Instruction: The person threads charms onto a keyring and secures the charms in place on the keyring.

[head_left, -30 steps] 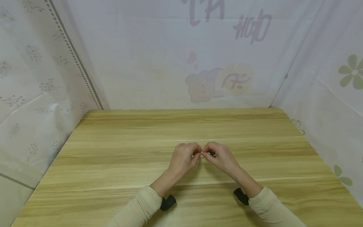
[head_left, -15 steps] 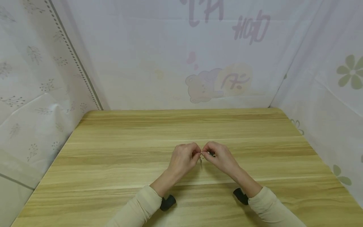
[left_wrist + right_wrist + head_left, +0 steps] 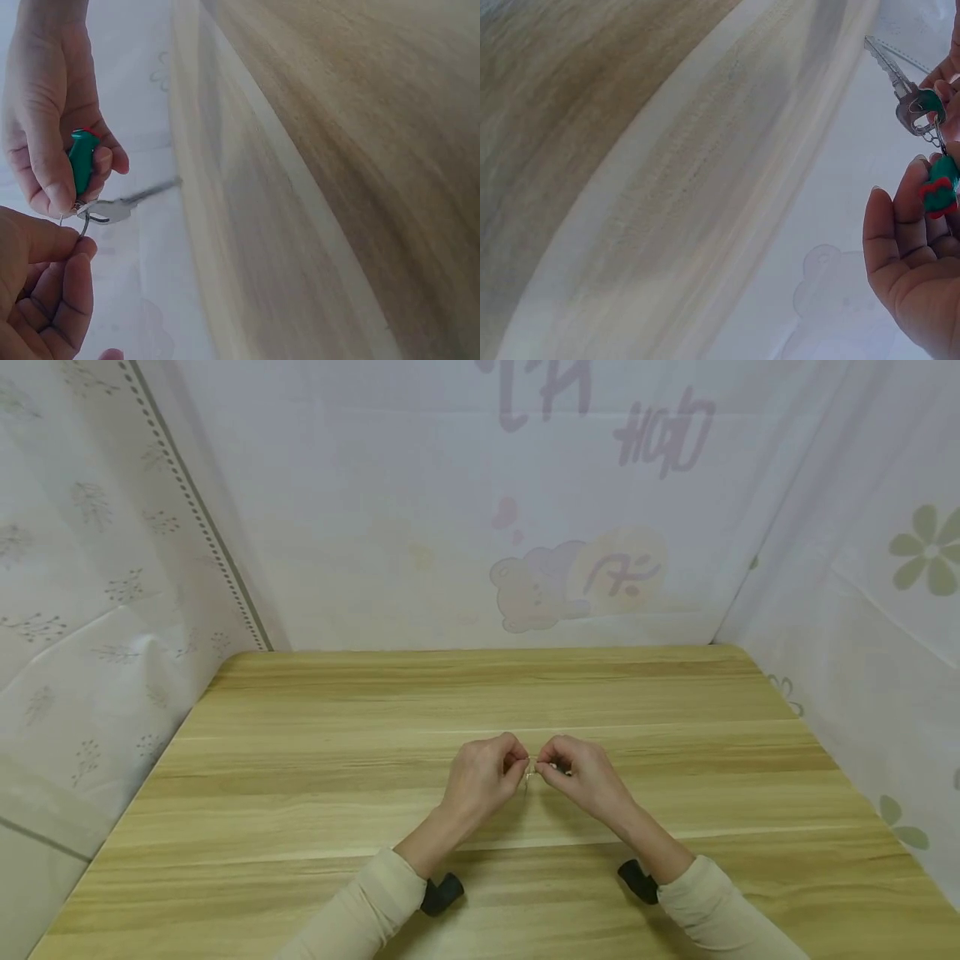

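My left hand [image 3: 483,774] pinches a thin metal split ring [image 3: 85,225] between thumb and forefinger. A silver key [image 3: 114,211] hangs from that ring, its toothed blade [image 3: 889,64] pointing away from both hands. Facing it, my right hand [image 3: 585,774] holds a small green keychain charm [image 3: 82,161] with red trim, thumb and fingertips at its ring end. A short chain [image 3: 931,137] runs between the charm and the key's ring. In the head view the two hands' fingertips are close together above the table, with a small gap between them.
A wood-grain table [image 3: 315,760] spreads beneath the hands. Pale printed cloth [image 3: 375,527] walls it in at the back and both sides. Black wrist-worn pieces [image 3: 442,894] show beside each sleeve cuff.
My left hand has shifted slightly left, widening the gap between the two hands' fingertips. The key below has swung a little, while the right hand stays almost in place.
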Demonstrator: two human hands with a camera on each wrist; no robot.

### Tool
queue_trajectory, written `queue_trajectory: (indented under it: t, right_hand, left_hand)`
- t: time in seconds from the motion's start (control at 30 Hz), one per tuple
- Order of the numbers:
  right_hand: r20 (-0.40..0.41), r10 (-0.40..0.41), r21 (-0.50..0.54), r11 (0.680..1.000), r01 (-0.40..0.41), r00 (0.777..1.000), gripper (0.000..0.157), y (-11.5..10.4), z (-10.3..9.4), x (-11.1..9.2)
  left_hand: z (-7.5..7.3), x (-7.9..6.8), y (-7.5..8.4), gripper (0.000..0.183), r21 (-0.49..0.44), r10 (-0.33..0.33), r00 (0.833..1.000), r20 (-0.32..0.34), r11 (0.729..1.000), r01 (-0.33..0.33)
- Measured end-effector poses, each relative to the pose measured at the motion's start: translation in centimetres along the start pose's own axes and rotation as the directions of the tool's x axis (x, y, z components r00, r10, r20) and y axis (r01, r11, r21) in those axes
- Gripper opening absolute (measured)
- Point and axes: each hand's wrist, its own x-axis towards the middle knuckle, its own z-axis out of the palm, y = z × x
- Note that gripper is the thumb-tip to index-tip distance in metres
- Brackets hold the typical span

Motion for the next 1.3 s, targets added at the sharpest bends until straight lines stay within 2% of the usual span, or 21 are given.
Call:
queue_trajectory:
  t: [0.17,0.27,0.33,0.4,0.47,0.53,0.6,0.73,0.77,0.83,0.87,0.97,1.07,1.17,1.23,1.3]
  right_hand:
    - [0.002,0.0,0.002,1.0,0.0,1.0,0.011,0.0,0.0,0.0]
    - [0.011,0.011,0.002,1.0,-0.011,1.0,0.01,0.0,-0.1,0.0]
    - [0.016,0.012,0.003,1.0,-0.012,1.0,0.009,-0.1,-0.2,0.0]
    - [0.018,0.01,0.009,1.0,-0.01,1.0,0.007,-0.1,-0.3,0.1]
    - [0.018,0.005,0.016,1.0,-0.005,1.0,0.005,-0.1,-0.3,0.2]
    - [0.016,0.005,0.023,1.0,-0.005,1.0,0.004,-0.1,-0.4,0.4]
    - [0.015,0.005,0.029,1.0,-0.005,1.0,0.004,0.0,-0.4,0.5]
    - [0.031,0.02,0.04,0.999,-0.021,0.999,0.004,0.1,-0.3,0.8]
    - [0.04,0.025,0.043,0.999,-0.026,0.999,0.004,0.2,-0.3,0.8]
    - [0.068,0.041,0.045,0.998,-0.044,0.997,0.004,0.3,-0.2,0.9]
    - [0.086,0.05,0.046,0.997,-0.054,0.995,0.005,0.4,-0.2,1.0]
    - [0.14,0.067,0.043,0.996,-0.074,0.988,0.005,0.9,0.0,1.0]
    - [0.189,0.073,0.041,0.996,-0.082,0.979,0.004,1.4,0.3,1.1]
    - [0.222,0.075,0.004,0.997,-0.078,0.972,0.004,1.9,0.7,1.2]
    - [0.234,0.08,-0.044,0.996,-0.071,0.969,0.004,2.2,1.0,1.4]
    - [0.236,0.087,-0.095,0.993,-0.066,0.968,0.004,2.4,1.3,1.5]
  left_hand:
    - [-0.1,0.0,-0.1,0.007,-0.043,-0.029,0.999,0.037,0.999,0.031]
    - [-0.2,0.1,-0.4,0.005,-0.109,-0.06,0.994,0.09,0.992,0.07]
    - [-0.3,0.2,-0.7,0.004,-0.181,-0.086,0.986,0.146,0.977,0.112]
    - [-0.3,0.2,-1.0,0.006,-0.263,-0.123,0.969,0.215,0.948,0.179]
    - [-0.3,0.3,-1.4,0.011,-0.34,-0.168,0.941,0.293,0.902,0.267]
    - [-0.2,0.3,-1.7,0.017,-0.409,-0.209,0.906,0.367,0.838,0.36]
    - [-0.1,0.3,-2.0,0.021,-0.469,-0.222,0.877,0.426,0.775,0.424]
    - [0.3,0.4,-2.4,0.025,-0.611,-0.183,0.834,0.521,0.602,0.514]
    - [0.3,0.4,-2.4,0.024,-0.621,-0.18,0.826,0.535,0.579,0.528]
    - [0.4,0.4,-2.5,0.024,-0.621,-0.188,0.813,0.55,0.558,0.55]
    - [0.4,0.4,-2.6,0.024,-0.606,-0.203,0.808,0.554,0.566,0.558]
    - [0.5,0.4,-2.8,0.024,-0.535,-0.243,0.805,0.542,0.638,0.553]
    - [0.7,0.5,-3.0,0.022,-0.475,-0.273,0.808,0.522,0.694,0.541]
    - [1.0,0.5,-3.3,0.02,-0.383,-0.299,0.82,0.489,0.771,0.509]
    - [1.2,0.5,-3.4,0.019,-0.308,-0.304,0.835,0.458,0.827,0.47]
    - [1.5,0.6,-3.5,0.018,-0.235,-0.315,0.847,0.429,0.866,0.441]
